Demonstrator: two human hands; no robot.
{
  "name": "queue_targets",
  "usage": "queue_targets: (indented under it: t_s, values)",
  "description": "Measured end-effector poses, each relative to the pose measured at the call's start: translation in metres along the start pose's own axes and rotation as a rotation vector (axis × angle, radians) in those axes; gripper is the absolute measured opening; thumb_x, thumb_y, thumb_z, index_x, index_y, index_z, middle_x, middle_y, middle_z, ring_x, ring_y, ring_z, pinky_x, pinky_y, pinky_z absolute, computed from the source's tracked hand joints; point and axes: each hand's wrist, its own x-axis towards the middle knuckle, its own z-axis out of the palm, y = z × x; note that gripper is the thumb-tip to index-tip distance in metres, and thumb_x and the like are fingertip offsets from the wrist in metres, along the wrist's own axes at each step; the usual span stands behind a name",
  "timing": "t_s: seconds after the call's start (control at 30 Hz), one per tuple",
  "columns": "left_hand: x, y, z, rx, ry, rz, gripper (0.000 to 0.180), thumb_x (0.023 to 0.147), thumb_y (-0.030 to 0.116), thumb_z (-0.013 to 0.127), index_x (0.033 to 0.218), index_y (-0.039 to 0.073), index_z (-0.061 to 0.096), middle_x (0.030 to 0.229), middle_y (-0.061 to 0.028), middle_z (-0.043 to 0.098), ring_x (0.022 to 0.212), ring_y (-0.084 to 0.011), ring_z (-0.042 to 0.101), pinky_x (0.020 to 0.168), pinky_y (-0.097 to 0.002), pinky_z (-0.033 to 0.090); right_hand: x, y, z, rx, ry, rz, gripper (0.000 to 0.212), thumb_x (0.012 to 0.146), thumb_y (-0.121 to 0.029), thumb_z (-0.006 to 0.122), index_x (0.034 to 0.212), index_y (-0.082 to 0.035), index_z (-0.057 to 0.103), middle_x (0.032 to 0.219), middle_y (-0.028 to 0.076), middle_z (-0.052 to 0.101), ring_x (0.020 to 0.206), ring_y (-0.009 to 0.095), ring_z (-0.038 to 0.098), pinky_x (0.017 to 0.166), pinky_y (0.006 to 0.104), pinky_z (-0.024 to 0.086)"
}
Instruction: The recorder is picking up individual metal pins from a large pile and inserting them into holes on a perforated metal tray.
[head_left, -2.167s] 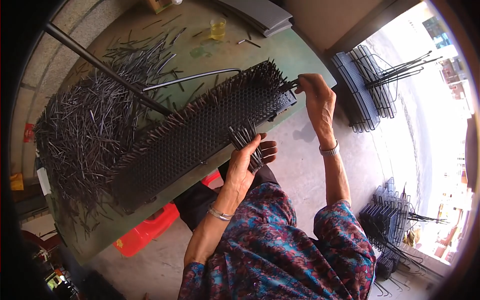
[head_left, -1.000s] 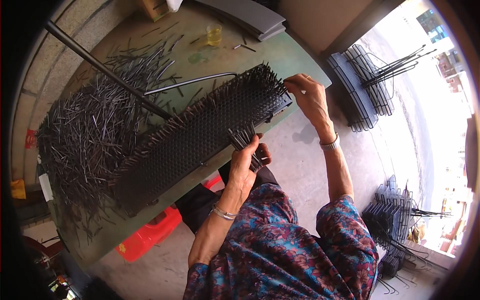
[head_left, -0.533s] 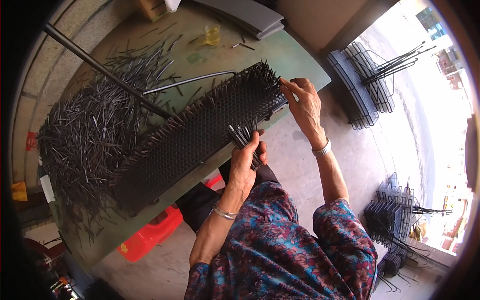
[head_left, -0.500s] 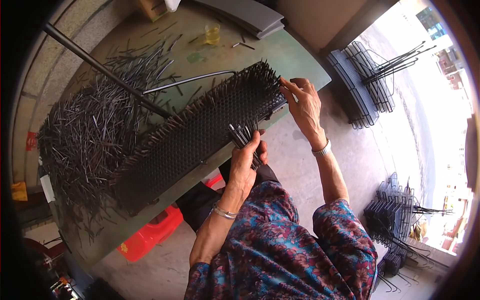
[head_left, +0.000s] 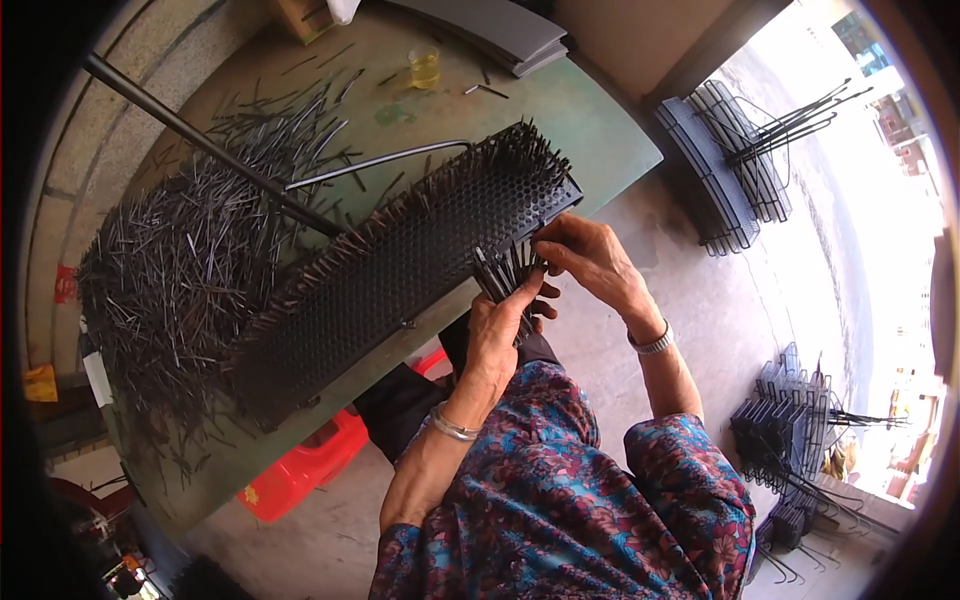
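My left hand (head_left: pixel 500 315) is closed around a bundle of thin dark rods (head_left: pixel 492 275), their ends pointing up past the thumb. At the right side of that bundle, my right hand (head_left: pixel 585 255) pinches a rod end between thumb and fingertips; the exact grip is partly hidden. Just beyond both hands lies a long black board (head_left: pixel 400 255) full of small round holes, set at a slant along the table edge. Rods stand upright in its holes, in a row along the far side and in a thick cluster (head_left: pixel 520 150) at the right end.
A large heap of loose rods (head_left: pixel 190 270) covers the left of the green table (head_left: pixel 600 130). A dark metal pole (head_left: pixel 190 125) crosses above it. A cup of yellow liquid (head_left: pixel 424 70) stands farther back. Below are a red plastic stool (head_left: pixel 310 465) and, rightward, black wire racks (head_left: pixel 720 170).
My right hand has come down and toward me from the rods at the board's right end to the bundle. My left hand and its bundle have shifted slightly right.
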Motion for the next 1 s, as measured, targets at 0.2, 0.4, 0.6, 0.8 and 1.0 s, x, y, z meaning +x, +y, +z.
queue_targets:
  t_s: [0.2,0.4,0.6,0.8,1.0]
  values:
    - [0.004,-0.008,-0.001,-0.039,-0.012,-0.011,0.035,0.090,0.033,0.068,0.112,0.006,0.064,0.096,-0.0082,0.070,0.078,-0.0160,0.067,0.057,-0.0285,0.050,-0.007,-0.005,-0.013,0.019,0.015,0.000,0.016,0.091,-0.010,0.061,0.099,0.004,0.061,0.079,0.009,0.067,0.074,0.013,0.066,0.066,0.0285,0.053]
    - [0.016,-0.005,-0.020,-0.252,0.027,-0.079,0.040,0.090,0.040,0.067,0.117,0.013,0.056,0.105,-0.0134,0.067,0.093,-0.0254,0.067,0.078,-0.0448,0.058,0.003,-0.007,-0.033,-0.095,0.626,-0.297,0.006,0.092,-0.001,0.057,0.095,0.003,0.058,0.079,0.013,0.069,0.076,0.019,0.072,0.067,0.0266,0.055]
    - [0.012,-0.005,-0.020,-0.320,-0.023,-0.152,0.040,0.092,0.039,0.064,0.120,0.014,0.052,0.101,-0.0145,0.065,0.097,-0.0298,0.065,0.082,-0.0529,0.056,0.033,0.012,-0.037,-0.086,0.750,-0.388,0.006,0.093,-0.004,0.058,0.096,0.002,0.057,0.082,0.012,0.070,0.077,0.019,0.073,0.065,0.0260,0.054]
    - [0.014,-0.009,-0.021,-0.354,-0.041,-0.140,0.036,0.093,0.036,0.063,0.119,0.013,0.054,0.100,-0.0151,0.064,0.098,-0.0304,0.065,0.086,-0.0532,0.055,0.037,0.012,-0.026,-0.281,0.776,-0.369,0.008,0.091,-0.007,0.059,0.091,0.000,0.055,0.078,0.012,0.069,0.071,0.022,0.072,0.061,0.0290,0.053]
    - [0.012,-0.011,-0.018,-0.372,0.049,-0.082,0.030,0.095,0.027,0.060,0.119,0.009,0.056,0.101,-0.0154,0.065,0.096,-0.0288,0.066,0.089,-0.0455,0.055,0.038,0.010,-0.027,-0.264,0.758,-0.304,0.009,0.091,-0.008,0.059,0.089,0.000,0.054,0.074,0.011,0.069,0.069,0.022,0.072,0.059,0.0296,0.052]
